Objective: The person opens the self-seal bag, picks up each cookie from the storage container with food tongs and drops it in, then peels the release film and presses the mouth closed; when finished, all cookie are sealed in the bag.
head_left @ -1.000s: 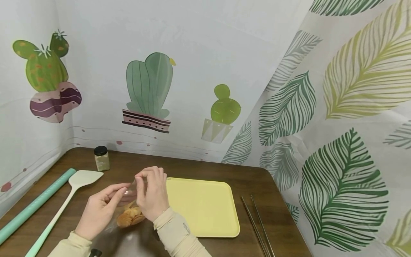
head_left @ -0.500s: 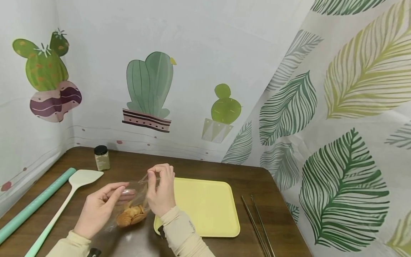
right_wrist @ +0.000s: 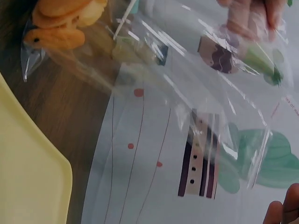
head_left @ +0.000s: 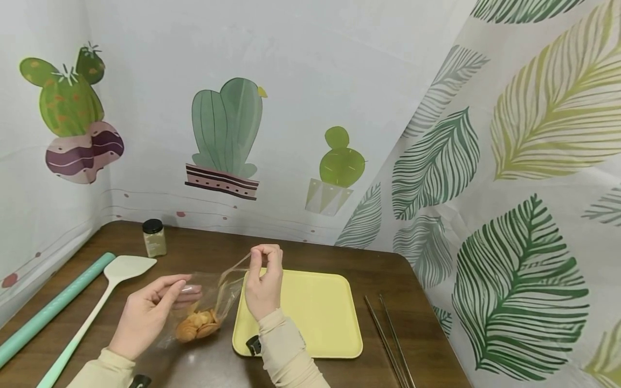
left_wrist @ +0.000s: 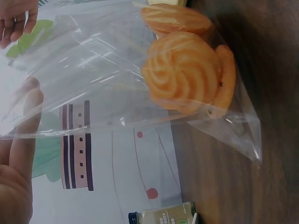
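Observation:
Between the two hands stretches a clear plastic bag [head_left: 229, 295], its mouth spread apart. Several shell-like golden cookies [head_left: 196, 325] lie at the bottom of it; one with swirled ridges [left_wrist: 182, 72] faces the left wrist camera. My left hand [head_left: 145, 312] pinches the bag's left edge between thumb and fingers. With bent fingers and thumb, my right hand [head_left: 266, 281] pinches the upper right edge, higher than the left and over the left part of the yellow tray [head_left: 315, 315]. In the right wrist view only fingertips [right_wrist: 290, 198] of that hand show.
On the left of the brown table [head_left: 208, 249] lie a pale green spatula [head_left: 121, 268] and a teal roll [head_left: 58, 307]. A black-lidded jar [head_left: 154, 240] stands behind them. Thin metal skewers [head_left: 388, 334] lie right of the tray. Printed curtains border the table.
My right hand has moved to the right, away from the left hand, pulling the bag's edge with it. The bag's mouth is wider and the cookies show more. My left hand has barely moved.

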A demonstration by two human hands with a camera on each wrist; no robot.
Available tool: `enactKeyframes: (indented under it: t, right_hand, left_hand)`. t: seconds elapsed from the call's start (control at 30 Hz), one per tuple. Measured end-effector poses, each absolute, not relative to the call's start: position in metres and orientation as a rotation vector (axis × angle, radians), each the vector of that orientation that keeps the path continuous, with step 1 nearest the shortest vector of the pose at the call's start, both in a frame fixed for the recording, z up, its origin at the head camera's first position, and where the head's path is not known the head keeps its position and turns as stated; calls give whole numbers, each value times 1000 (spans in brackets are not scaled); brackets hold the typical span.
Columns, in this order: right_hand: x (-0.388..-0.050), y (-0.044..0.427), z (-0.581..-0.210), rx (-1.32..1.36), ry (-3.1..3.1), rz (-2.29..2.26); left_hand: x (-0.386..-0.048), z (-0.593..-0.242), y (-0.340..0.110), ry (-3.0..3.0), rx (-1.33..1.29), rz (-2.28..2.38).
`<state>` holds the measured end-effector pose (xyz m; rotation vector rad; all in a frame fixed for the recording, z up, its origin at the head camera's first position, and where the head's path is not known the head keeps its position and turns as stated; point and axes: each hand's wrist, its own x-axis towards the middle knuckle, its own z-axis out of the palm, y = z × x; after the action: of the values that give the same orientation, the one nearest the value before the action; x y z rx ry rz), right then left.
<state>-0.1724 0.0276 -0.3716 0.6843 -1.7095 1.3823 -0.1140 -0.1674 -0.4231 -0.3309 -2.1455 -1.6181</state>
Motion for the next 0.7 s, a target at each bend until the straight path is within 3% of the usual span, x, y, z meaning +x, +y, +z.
enactKeyframes:
  t: [0.7]
  right_hand:
    - [-181, 64, -368, 358, -1795, 1621]
  left_hand:
    - [-116, -431, -174, -2171, -250, -1547]
